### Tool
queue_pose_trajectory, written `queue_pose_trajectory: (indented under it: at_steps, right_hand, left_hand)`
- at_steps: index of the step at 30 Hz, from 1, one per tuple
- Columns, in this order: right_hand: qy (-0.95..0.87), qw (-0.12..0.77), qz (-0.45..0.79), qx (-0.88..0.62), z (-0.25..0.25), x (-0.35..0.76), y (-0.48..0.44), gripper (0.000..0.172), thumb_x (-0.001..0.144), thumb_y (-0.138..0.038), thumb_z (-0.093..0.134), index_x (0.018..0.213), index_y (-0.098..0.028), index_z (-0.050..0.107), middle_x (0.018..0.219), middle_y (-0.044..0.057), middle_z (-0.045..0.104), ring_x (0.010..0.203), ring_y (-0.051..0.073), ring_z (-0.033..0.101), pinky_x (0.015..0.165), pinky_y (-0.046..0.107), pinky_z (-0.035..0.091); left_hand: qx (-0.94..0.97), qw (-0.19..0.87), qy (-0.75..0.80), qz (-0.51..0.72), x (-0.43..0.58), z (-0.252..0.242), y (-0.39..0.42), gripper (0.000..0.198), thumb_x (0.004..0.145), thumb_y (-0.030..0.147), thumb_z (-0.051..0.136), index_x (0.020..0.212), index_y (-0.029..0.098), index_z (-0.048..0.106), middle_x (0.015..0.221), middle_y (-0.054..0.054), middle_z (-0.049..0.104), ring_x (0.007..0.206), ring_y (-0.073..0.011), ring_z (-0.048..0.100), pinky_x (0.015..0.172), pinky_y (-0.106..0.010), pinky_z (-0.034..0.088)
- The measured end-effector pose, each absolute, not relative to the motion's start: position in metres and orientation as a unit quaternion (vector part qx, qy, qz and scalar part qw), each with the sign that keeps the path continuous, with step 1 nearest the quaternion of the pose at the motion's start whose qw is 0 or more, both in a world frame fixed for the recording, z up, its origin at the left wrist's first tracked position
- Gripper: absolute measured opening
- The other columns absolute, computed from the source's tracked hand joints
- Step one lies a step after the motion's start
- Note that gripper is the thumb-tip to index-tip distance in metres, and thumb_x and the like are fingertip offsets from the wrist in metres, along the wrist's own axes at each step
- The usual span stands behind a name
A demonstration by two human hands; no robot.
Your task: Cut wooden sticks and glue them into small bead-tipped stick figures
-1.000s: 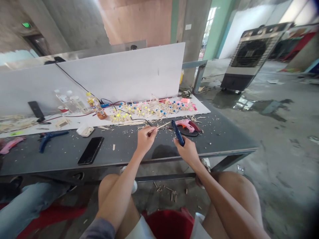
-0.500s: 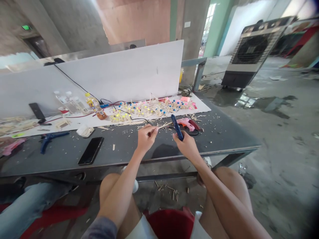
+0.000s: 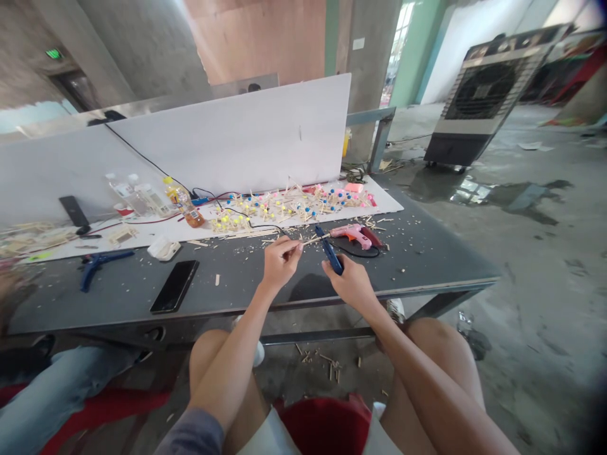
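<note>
While the left hand [image 3: 281,262] pinches a thin stick [image 3: 311,241] in its fingertips, left of the pink glue gun [image 3: 355,235], the right hand [image 3: 351,278] grips a blue tool [image 3: 331,255] just on the gun's near side. The stick extends to the tool's head; whether the two touch, I cannot tell. Behind the gun, sticks with coloured balls [image 3: 289,207] cover a white board [image 3: 387,203]. Well left of the gun lie a phone [image 3: 174,286] and, beyond it, a standing bottle [image 3: 186,203].
</note>
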State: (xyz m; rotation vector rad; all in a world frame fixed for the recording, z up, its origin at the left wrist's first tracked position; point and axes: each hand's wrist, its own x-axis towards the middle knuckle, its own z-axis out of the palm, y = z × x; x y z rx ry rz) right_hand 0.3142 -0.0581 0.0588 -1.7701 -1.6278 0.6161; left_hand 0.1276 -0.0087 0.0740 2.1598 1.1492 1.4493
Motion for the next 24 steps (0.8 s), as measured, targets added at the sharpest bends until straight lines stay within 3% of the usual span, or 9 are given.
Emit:
queue_pose_trajectory:
  at_steps: [24]
  right_hand:
    - [-0.632,0.303,0.232,-0.675,0.0599,0.3119,-0.0657,0.03,0.092,-0.049,0.05,0.085,-0.022,0.062,0.071,0.006,0.069,0.069,0.022,0.064,0.06,0.026,0.033]
  left_hand:
    - [0.79,0.114,0.372,0.473,0.1304,0.0717,-0.0089,0.034,0.095,0.041,0.052,0.082,0.019,0.074,0.066,-0.003,0.056,0.057,-0.0136,0.048,0.057,-0.028,0.038]
